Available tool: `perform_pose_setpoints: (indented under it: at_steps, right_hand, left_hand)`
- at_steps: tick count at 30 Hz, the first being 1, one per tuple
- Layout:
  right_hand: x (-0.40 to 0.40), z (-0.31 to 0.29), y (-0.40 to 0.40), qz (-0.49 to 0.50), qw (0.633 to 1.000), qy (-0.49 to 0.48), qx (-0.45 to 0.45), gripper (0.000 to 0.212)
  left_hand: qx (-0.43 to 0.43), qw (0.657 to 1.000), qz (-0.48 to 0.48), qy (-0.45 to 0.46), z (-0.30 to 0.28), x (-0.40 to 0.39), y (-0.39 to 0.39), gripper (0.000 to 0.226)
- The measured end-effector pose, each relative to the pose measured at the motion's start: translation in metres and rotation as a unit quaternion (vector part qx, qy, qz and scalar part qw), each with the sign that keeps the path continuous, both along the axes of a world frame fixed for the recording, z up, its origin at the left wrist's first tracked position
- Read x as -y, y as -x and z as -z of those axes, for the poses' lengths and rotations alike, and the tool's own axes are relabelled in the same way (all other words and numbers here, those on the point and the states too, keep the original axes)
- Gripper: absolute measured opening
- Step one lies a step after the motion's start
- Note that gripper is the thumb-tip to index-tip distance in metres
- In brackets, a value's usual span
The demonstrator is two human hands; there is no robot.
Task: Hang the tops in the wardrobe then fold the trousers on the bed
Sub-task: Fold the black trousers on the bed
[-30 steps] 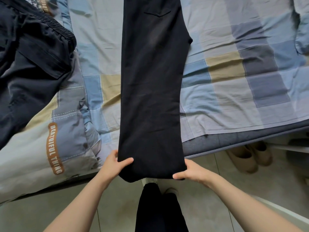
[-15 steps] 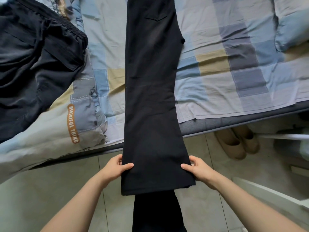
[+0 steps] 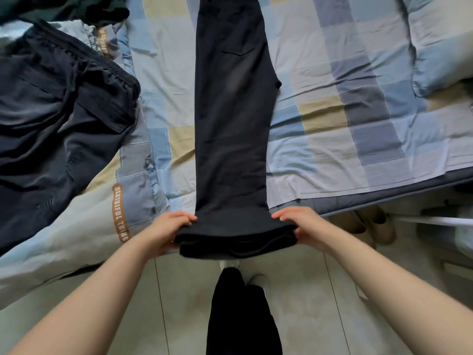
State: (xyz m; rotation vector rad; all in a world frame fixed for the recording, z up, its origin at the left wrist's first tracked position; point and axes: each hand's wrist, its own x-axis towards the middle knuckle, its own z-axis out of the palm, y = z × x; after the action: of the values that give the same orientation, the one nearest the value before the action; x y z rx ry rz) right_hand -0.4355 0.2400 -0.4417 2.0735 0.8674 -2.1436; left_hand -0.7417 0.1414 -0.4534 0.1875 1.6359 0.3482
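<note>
Black fabric runs up the middle of the bed: one pair of black trousers is laid lengthwise across the checked cover, legs doubled one upon the other. The waist end is cut off by the top of the view, so the full length cannot be judged. The hem end hangs past the near edge of the bed and is turned back on itself there in a short fold, whose underside is hidden.

The fold is gripped at both sides. The left hand is curled round its left end, fingers on top; the thumb is hidden beneath the cloth. The right hand is curled round its right end in the same way, and its thumb is likewise out of sight.

A second pair, the dark navy trousers, is spread near the left edge of the bed, partly cut off by the frame. It lies over a pale grey garment with brown lettering. A dark green garment is bunched at the far left corner, too crumpled to identify.

Under the bed's near edge two tan slippers are seen, partly blurred. A pillow is cut off at the right.
</note>
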Motion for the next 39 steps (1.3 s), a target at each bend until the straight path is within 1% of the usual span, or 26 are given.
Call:
perform_pose_setpoints:
  at_steps: [2,4,6,7,8,9,11,12,14,15,18,19,20,21,23,25,27,29,31,33,36,38,39]
  right_hand:
    - [-0.042,-0.005,0.013,0.080,0.996,0.004,-0.047,0.014]
    - [-0.088,-0.007,0.025,0.150,0.984,-0.014,-0.091,0.022]
    - [-0.131,0.000,0.036,0.226,0.963,-0.041,-0.142,0.035]
    - [-0.147,0.006,0.039,0.257,0.954,-0.056,-0.145,0.039]
    - [-0.159,0.016,0.041,0.277,0.950,-0.072,-0.128,0.040]
    - [-0.165,0.027,0.041,0.277,0.952,-0.085,-0.094,0.040]
    - [-0.157,0.050,0.040,0.238,0.968,-0.083,-0.020,0.035]
    - [-0.148,0.063,0.040,0.203,0.977,-0.071,0.014,0.030]
    - [-0.121,0.087,0.040,0.105,0.991,-0.041,0.069,0.015]
    - [-0.108,0.097,0.039,0.065,0.995,-0.026,0.077,0.009]
    - [-0.075,0.122,0.042,0.009,0.997,-0.003,0.081,0.003]
    - [-0.068,0.127,0.043,-0.003,0.996,-0.003,0.087,0.016]
    - [-0.063,0.131,0.044,-0.008,0.996,-0.002,0.093,0.028]
    - [-0.059,0.135,0.045,-0.013,0.995,-0.002,0.096,0.032]
    - [-0.054,0.139,0.049,-0.017,0.995,-0.007,0.099,0.025]
    - [-0.053,0.140,0.050,-0.017,0.995,-0.016,0.096,0.017]
    - [-0.053,0.137,0.048,0.015,0.997,-0.029,0.066,0.018]
    - [-0.051,0.131,0.043,0.072,0.996,-0.048,0.007,0.024]
    - [-0.044,0.127,0.035,0.127,0.990,-0.063,-0.028,0.026]
    - [-0.034,0.124,0.031,0.144,0.987,-0.071,-0.024,0.022]
    - [-0.018,0.123,0.033,0.149,0.986,-0.067,-0.002,0.006]
    - [-0.015,0.125,0.035,0.170,0.982,-0.079,0.018,0.009]
    - [-0.014,0.124,0.035,0.176,0.980,-0.084,0.030,0.009]
  left_hand:
    - [0.047,0.998,-0.041,-0.011,-0.005,-0.041,0.016,0.015]
    - [0.069,0.989,-0.123,-0.045,-0.005,-0.086,0.031,0.009]
    - [0.103,0.968,-0.208,-0.101,0.003,-0.133,0.047,0.021]
    - [0.101,0.960,-0.231,-0.119,0.009,-0.150,0.053,0.025]
    - [0.076,0.962,-0.230,-0.122,0.019,-0.165,0.056,0.026]
    - [0.027,0.972,-0.204,-0.114,0.031,-0.173,0.057,0.026]
    - [-0.089,0.989,-0.094,-0.070,0.060,-0.167,0.049,0.018]
    - [-0.121,0.991,-0.034,-0.046,0.076,-0.159,0.043,0.012]
    - [-0.122,0.991,0.049,-0.008,0.102,-0.133,0.026,0.006]
    - [-0.119,0.991,0.063,-0.002,0.113,-0.120,0.019,0.010]
    - [-0.150,0.988,0.033,-0.026,0.135,-0.092,0.005,0.034]
    - [-0.158,0.987,0.025,-0.030,0.137,-0.087,0.004,0.037]
    - [-0.160,0.986,0.029,-0.033,0.139,-0.084,0.003,0.036]
    - [-0.155,0.986,0.045,-0.037,0.141,-0.081,0.003,0.032]
    - [-0.132,0.987,0.070,-0.059,0.143,-0.077,0.004,0.020]
    - [-0.112,0.989,0.058,-0.075,0.140,-0.075,0.005,0.015]
    - [-0.102,0.990,0.036,-0.085,0.138,-0.074,0.007,0.015]
    - [-0.092,0.990,0.018,-0.102,0.135,-0.072,0.009,0.013]
    - [-0.081,0.990,-0.003,-0.117,0.132,-0.067,0.011,0.013]
    - [-0.070,0.990,-0.027,-0.117,0.131,-0.059,0.010,0.015]
    - [-0.068,0.990,-0.090,-0.090,0.132,-0.048,0.003,0.019]
    - [-0.045,0.985,-0.148,-0.079,0.130,-0.045,-0.003,0.017]
    - [-0.034,0.984,-0.158,-0.079,0.127,-0.043,-0.006,0.015]
